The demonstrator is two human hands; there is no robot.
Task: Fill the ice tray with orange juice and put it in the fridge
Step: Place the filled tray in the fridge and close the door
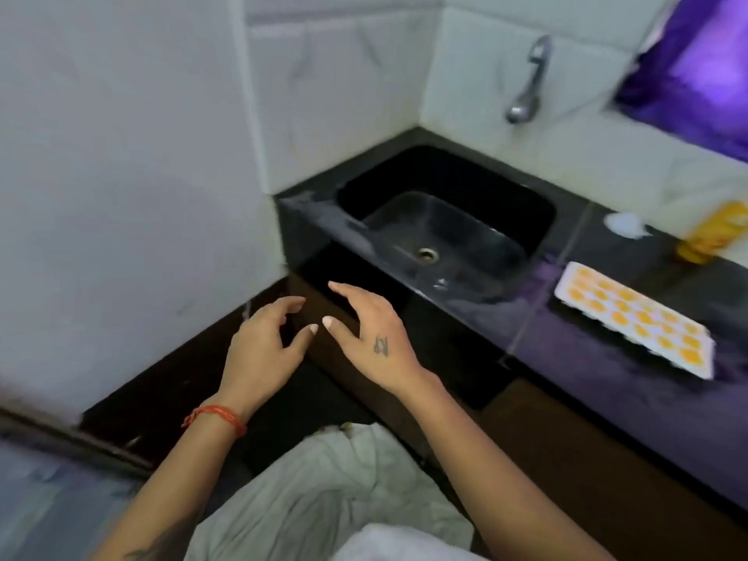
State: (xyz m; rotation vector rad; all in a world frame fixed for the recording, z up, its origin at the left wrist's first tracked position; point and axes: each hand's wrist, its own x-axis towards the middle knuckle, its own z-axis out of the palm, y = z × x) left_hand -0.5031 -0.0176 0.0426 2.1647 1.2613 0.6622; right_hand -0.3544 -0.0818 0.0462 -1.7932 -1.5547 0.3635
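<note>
Ice tray [634,318]: white, lies flat on the black countertop [599,370], to the right of the sink, long side running diagonally toward the counter's front edge. Its round cells show orange liquid; the fill level cannot be judged through the motion blur. Yellow-orange juice bottle [714,230] stands upright behind the tray, near the wall, apart from it. A small white blurred object [625,224] sits on the counter just left of the bottle; what it is cannot be told.

Hands: both well apart from the tray, held in the air to the left of it, in front of the counter's dark front face. Left hand [265,342]: fingers loosely curled, empty, orange thread band [214,419] on the wrist. Right hand [370,332]: fingers extended and slightly spread, empty, small tattoo on its back. The two thumbs point toward each other without touching.

Surface and room: black sink [445,232] set in the counter, basin with a metal drain in the middle. Chrome tap [528,83] mounted on the white tiled wall [344,95] above the sink. Purple-lit opening [696,66] at upper right, blurred. Plain white panel [121,155] fills the left side. Pale crumpled clothing [324,491] at the bottom.
</note>
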